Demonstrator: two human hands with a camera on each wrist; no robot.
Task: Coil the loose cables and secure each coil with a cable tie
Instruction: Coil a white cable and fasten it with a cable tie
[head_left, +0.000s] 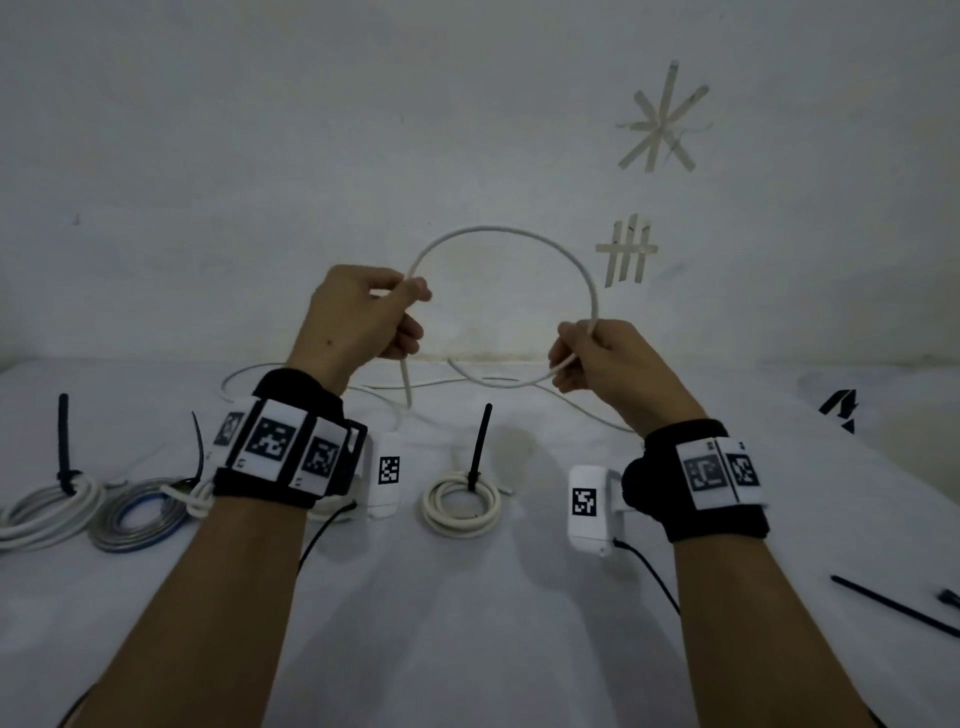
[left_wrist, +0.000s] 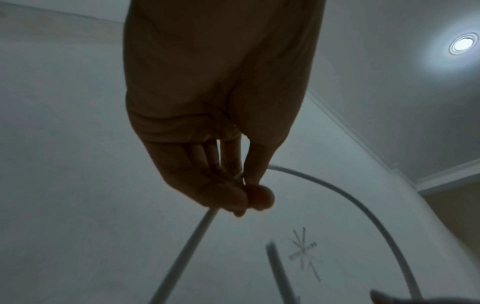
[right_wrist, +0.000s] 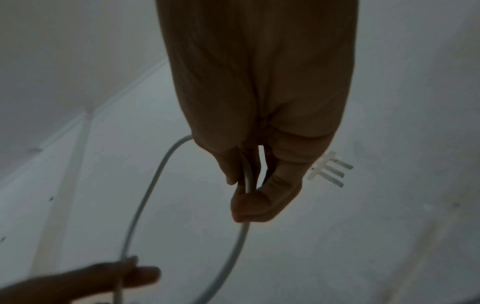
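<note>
Three tied coils (head_left: 461, 501) lie nearest us on the table (head_left: 467, 623), a spare cable tie (head_left: 893, 605) waiting at right; beyond, our left hand (head_left: 358, 317) pinches the white cable (head_left: 506, 234) while our right hand (head_left: 602, 358) grips it, bowing a first loop, its slack trailing toward the far wall

From the head view we look forward and down over both forearms onto the table (head_left: 467, 623), with the wall (head_left: 260, 156) behind. The left wrist camera sits close under the left hand (left_wrist: 221, 123), facing up along the fingers toward wall and ceiling. The right wrist camera does likewise under the right hand (right_wrist: 259, 102). All three views share the white cable (head_left: 498, 231) arched between the hands; both wrist views also catch tape marks (right_wrist: 330, 168) on the wall.
</note>
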